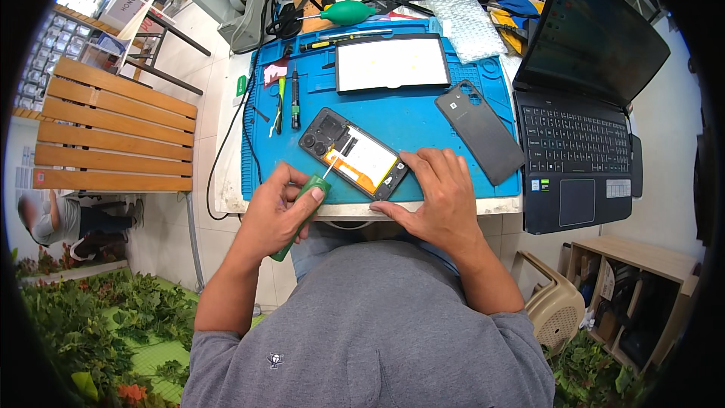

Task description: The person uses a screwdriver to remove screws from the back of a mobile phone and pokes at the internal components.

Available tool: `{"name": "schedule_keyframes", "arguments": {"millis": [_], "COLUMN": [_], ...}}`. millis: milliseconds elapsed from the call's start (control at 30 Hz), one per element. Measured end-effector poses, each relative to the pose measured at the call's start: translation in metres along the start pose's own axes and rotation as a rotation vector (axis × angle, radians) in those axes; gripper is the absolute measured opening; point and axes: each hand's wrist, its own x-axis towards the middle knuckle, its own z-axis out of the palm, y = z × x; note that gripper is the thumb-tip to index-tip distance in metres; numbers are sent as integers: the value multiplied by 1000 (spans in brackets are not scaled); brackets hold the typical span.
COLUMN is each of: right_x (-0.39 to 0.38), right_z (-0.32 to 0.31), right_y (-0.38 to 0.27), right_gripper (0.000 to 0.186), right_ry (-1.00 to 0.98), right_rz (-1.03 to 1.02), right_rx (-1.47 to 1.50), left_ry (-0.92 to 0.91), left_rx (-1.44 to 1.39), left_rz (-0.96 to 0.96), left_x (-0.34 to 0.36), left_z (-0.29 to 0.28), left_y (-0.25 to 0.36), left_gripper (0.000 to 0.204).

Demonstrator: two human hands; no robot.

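An opened smartphone (375, 157) lies slanted on the blue repair mat (325, 100), its white and orange inside facing up and its camera end to the far left. My left hand (273, 215) is closed round the green handle of a screwdriver (316, 187). The thin shaft points up to the phone's orange strip; whether the tip touches it I cannot tell. With thumb and fingers, my right hand (445, 200) grips the phone's lower right end. The dark back cover (483, 136), with camera holes, lies apart to the right.
Behind the phone sits a white panel with a dark frame (393, 64). Slim screwdrivers (294, 98) lie left of it, a green air blower (347, 12) and bubble wrap (468, 23) further back. An open laptop (578, 155) stands right; a black cable (240, 117) runs down the left edge.
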Motion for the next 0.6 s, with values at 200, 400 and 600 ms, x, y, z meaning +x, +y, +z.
{"name": "schedule_keyframes", "arguments": {"millis": [200, 400, 600], "right_x": [0, 1, 2], "right_z": [0, 0, -1], "right_y": [0, 1, 1], "right_gripper": [88, 87, 86], "right_ry": [-2, 5, 0], "right_rz": [7, -11, -14], "right_rx": [-2, -2, -4], "left_ry": [6, 38, 10], "left_rx": [13, 8, -16], "left_rz": [-18, -9, 0], "left_x": [2, 8, 1], "left_z": [-1, -7, -3], "left_y": [1, -4, 2], "left_gripper": [29, 29, 32]}}
